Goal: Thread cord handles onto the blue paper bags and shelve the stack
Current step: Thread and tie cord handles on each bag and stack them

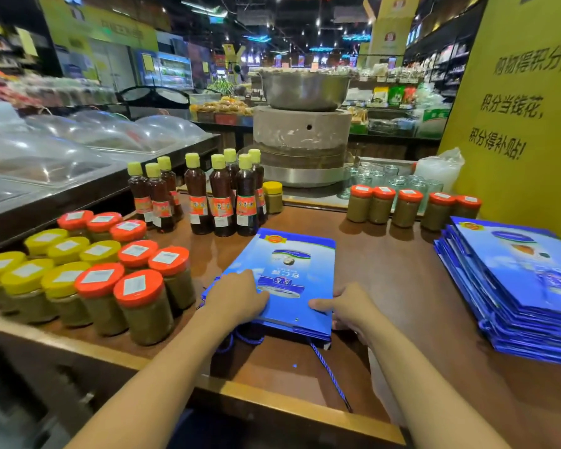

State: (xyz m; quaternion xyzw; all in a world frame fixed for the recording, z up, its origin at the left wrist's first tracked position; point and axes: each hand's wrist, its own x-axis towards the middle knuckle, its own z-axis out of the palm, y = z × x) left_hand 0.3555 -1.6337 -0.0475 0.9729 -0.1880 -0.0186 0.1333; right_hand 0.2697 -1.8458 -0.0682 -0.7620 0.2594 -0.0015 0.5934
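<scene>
On the table (386, 270), near its front edge: the stack of blue paper bags (292, 270). Gripped at both near corners, left hand (237, 296) curled over the edge, right hand (347, 307) thumb on top. Lift level; gather dangling cord handles (328, 371) first.

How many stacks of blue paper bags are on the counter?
2: the centre stack, gripped by the left hand and right hand; the right stack far right on the counter.
</scene>
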